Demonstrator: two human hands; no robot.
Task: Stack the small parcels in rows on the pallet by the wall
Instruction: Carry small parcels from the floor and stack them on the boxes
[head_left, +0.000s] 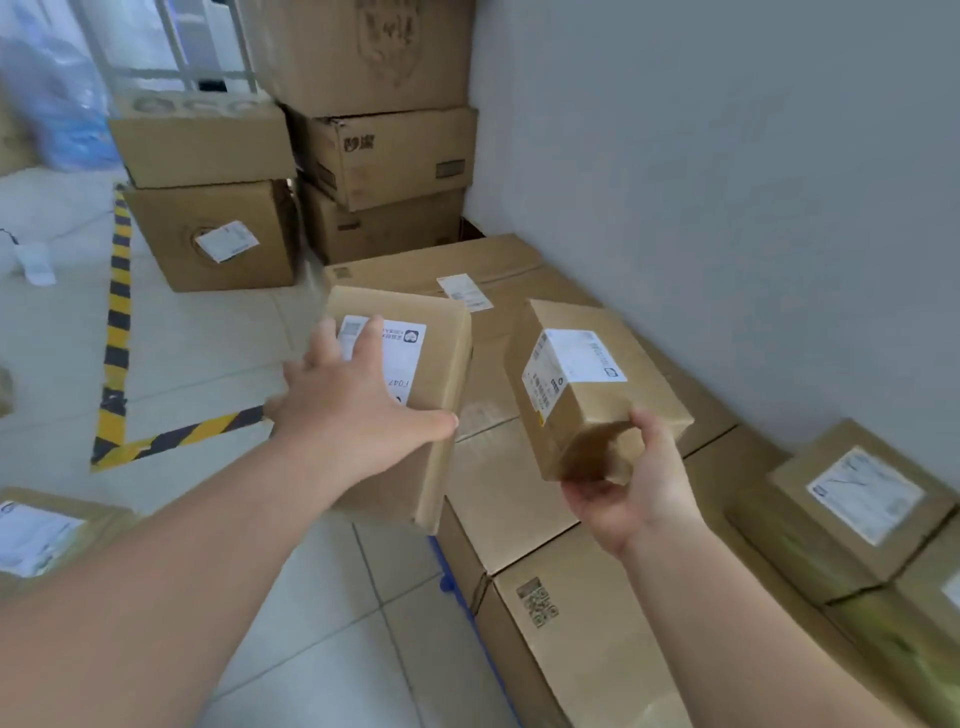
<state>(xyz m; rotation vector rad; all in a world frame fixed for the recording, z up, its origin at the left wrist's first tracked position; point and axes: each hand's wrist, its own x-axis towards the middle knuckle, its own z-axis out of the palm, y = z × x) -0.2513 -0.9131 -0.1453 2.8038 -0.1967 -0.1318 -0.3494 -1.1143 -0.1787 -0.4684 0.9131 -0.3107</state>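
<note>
My left hand (348, 405) grips a brown parcel (436, 374) with a white label from above, holding it in the air over the front edge of the stack. A smaller labelled parcel (597, 395) is tilted in my right hand (634, 488), which clasps its near end. Both hang above a layer of large flat cartons (498, 499) lying in a row along the grey wall. A blue pallet edge (447, 577) shows beneath those cartons. Two small parcels (857, 504) rest on the cartons at the far right.
Tall stacked cartons (384, 156) stand in the corner, with two more (213, 234) to their left. Yellow-black floor tape (117, 332) marks the tiled floor. Another labelled parcel (41, 535) lies at the lower left.
</note>
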